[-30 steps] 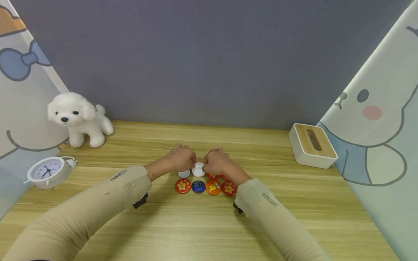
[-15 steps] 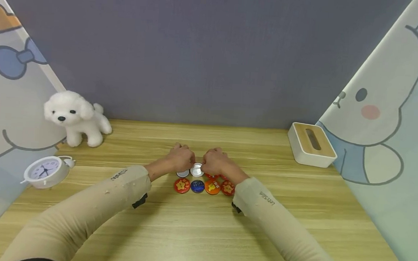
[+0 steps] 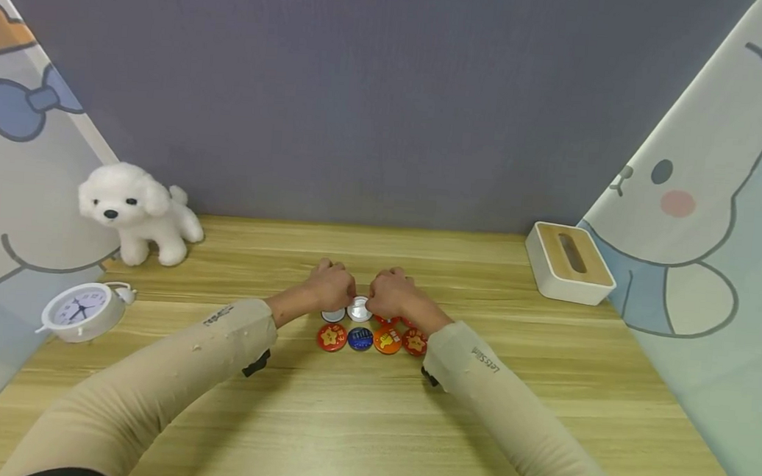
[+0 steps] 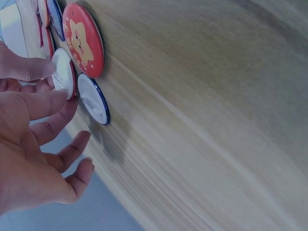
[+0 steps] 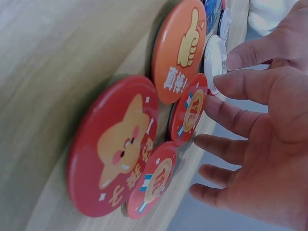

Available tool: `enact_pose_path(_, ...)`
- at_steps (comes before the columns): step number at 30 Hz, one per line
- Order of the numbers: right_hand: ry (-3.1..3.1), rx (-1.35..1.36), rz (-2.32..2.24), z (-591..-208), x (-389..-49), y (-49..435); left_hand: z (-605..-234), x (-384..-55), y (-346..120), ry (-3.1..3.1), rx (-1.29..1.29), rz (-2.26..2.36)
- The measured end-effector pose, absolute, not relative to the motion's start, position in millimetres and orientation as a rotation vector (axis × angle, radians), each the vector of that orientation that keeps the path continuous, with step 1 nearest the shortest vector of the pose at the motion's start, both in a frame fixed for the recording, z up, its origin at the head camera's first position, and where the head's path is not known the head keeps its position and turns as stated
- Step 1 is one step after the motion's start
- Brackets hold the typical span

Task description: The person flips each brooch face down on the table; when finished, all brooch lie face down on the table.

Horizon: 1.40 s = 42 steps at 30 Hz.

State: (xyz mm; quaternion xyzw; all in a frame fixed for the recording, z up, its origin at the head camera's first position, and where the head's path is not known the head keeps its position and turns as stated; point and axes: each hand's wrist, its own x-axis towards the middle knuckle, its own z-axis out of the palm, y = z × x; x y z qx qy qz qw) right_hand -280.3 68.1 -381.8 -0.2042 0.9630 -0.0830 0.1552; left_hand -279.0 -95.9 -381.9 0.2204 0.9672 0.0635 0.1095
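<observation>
My left hand (image 3: 333, 288) and right hand (image 3: 392, 295) meet over a face-down button badge (image 3: 359, 309), white-backed with a red edge. In the left wrist view, the left thumb lies on the badge's back (image 4: 62, 77) and a finger is at its rim. The right thumb and forefinger pinch the opposite side in the right wrist view. Beside it lies a second face-down badge (image 4: 94, 99) with a blue edge. Two red medal badges (image 5: 191, 109) lie face up by the right hand. Nearer me is a row: red star (image 3: 332, 337), blue (image 3: 361, 339), orange thumbs-up (image 3: 387, 339), red star (image 3: 415, 342).
A white toy dog (image 3: 140, 210) and a white alarm clock (image 3: 84, 311) stand at the left of the wooden table (image 3: 354, 428). A tissue box (image 3: 570, 264) with a wooden lid sits at the back right. A grey panel (image 3: 377, 105) rises behind.
Both hands stay almost in place around the face-down badge. The shine on its back has grown brighter since the first frame, and the head view has shifted slightly.
</observation>
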Motion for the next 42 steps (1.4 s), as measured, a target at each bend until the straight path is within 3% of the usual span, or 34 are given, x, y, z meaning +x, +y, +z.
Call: enact_pose_path(42,2.768,-0.580,-0.191,-381.1,-279.9,66.2,-381.8,-277.4,-93.5,2.846,0.698,0.148)
